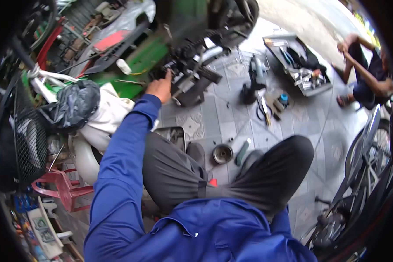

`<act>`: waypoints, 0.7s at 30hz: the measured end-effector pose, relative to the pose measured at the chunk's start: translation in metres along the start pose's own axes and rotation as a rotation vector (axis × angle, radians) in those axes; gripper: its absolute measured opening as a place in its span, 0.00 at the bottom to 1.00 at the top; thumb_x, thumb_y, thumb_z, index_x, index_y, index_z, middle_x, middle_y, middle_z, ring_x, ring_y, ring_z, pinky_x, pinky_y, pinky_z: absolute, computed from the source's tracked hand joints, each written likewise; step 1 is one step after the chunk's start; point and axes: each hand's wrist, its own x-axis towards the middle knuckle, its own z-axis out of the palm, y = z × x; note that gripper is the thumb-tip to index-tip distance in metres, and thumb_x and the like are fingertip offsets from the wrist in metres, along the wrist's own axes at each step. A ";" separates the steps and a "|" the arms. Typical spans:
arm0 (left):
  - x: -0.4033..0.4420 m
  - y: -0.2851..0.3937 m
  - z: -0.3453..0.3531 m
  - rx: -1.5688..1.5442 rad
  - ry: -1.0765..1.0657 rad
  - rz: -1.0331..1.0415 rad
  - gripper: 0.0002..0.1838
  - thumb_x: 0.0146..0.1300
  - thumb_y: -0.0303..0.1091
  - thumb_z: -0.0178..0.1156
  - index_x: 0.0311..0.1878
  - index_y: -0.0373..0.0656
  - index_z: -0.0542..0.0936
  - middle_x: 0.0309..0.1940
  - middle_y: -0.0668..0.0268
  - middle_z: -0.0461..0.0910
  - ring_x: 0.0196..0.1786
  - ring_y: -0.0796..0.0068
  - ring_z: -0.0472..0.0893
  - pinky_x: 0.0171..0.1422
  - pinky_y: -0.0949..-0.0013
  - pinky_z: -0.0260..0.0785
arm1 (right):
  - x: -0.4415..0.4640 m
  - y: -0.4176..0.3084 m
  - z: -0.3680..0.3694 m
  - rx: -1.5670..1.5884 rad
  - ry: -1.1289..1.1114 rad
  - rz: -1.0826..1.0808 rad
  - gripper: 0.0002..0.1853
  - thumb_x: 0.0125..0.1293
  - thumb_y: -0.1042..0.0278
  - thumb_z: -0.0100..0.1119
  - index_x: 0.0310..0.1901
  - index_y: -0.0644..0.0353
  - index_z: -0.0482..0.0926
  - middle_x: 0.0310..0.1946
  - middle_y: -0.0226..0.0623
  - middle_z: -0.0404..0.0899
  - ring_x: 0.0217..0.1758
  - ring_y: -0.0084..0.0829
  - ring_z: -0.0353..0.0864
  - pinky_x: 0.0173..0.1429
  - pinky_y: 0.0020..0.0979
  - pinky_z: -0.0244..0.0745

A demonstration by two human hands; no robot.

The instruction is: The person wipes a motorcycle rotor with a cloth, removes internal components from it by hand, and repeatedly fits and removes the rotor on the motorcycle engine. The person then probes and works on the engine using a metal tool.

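My left hand (160, 88) reaches forward to the dark mechanical parts (185, 72) of a green motorbike (146, 63). Its index finger is stretched out and rests at or just over these parts; the other fingers are partly hidden, and I see nothing held. My right hand is out of view, with only a bit of blue sleeve (282, 222) beside my thigh. On the tiles between my feet sit a round metal drum (222, 153) and a green-handled object (243, 152).
An open toolbox (313, 91) holds metal tools. Near it lie scissors (263, 109) and a small blue-capped container (283, 99). A seated person (371, 72) is at the right, above a parked bike (336, 222). A red plastic stool (65, 190) stands at my left.
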 end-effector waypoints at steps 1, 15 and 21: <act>0.006 -0.004 0.010 0.026 0.011 -0.001 0.46 0.59 0.26 0.54 0.82 0.41 0.49 0.46 0.38 0.84 0.48 0.39 0.85 0.56 0.41 0.76 | 0.008 -0.013 0.004 -0.030 -0.010 0.019 0.18 0.76 0.67 0.55 0.64 0.61 0.80 0.35 0.29 0.84 0.38 0.21 0.80 0.41 0.23 0.73; -0.217 0.028 -0.003 -1.571 0.188 -0.165 0.31 0.83 0.50 0.40 0.69 0.30 0.72 0.62 0.52 0.78 0.58 0.64 0.82 0.67 0.67 0.70 | -0.021 -0.030 -0.053 -0.140 -0.026 -0.265 0.18 0.77 0.64 0.55 0.62 0.61 0.80 0.37 0.32 0.85 0.40 0.22 0.82 0.43 0.23 0.75; -0.242 0.024 -0.007 -1.047 0.606 -0.374 0.20 0.80 0.39 0.50 0.55 0.29 0.81 0.52 0.57 0.84 0.53 0.69 0.82 0.63 0.67 0.71 | 0.104 0.013 -0.004 -0.100 -0.016 -0.533 0.18 0.77 0.63 0.56 0.62 0.61 0.81 0.38 0.33 0.86 0.41 0.23 0.83 0.44 0.23 0.76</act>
